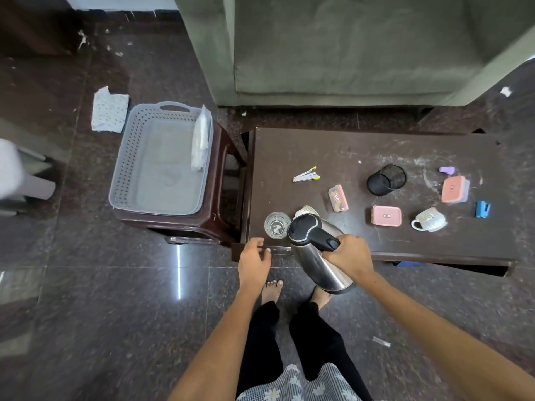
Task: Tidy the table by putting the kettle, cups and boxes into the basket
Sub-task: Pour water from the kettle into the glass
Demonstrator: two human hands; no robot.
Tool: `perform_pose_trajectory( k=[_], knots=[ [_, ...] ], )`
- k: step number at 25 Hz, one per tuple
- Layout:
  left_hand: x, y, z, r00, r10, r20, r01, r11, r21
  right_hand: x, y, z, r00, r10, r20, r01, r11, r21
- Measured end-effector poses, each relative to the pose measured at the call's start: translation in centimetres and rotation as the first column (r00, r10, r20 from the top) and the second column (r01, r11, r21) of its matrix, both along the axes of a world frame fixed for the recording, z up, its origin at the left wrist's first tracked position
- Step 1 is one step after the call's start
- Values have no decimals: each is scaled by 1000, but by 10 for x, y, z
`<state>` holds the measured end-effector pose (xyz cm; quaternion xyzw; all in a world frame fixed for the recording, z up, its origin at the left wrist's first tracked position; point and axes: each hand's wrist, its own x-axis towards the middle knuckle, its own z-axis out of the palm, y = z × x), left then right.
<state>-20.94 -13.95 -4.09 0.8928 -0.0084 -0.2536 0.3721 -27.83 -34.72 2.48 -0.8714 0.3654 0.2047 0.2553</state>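
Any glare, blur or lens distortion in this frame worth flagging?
Head view: bright streaks of glare on the polished floor; wide-angle bending curves the sofa and table edges; motion blur smears the pale object at the left edge; the kettle stays sharp.

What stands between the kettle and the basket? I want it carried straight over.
Nothing visible blocks it. The right hand holds the kettle off the table's near edge; the glass sits just left of it, and the basket on the stool is open-topped.
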Motion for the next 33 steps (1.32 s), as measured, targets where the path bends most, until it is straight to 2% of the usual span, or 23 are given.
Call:
perform_pose_trajectory(
  k=[10,33],
  knots=[
    [-7,-1,-1,1000,-2,-14,2,1000,-6,21,7,-4,982,153,-106,-153,988,7],
    [-5,-4,0,999,-5,-32,5,1000,9,46,10,-4,956,274,-103,-274,962,15]
  ],
)
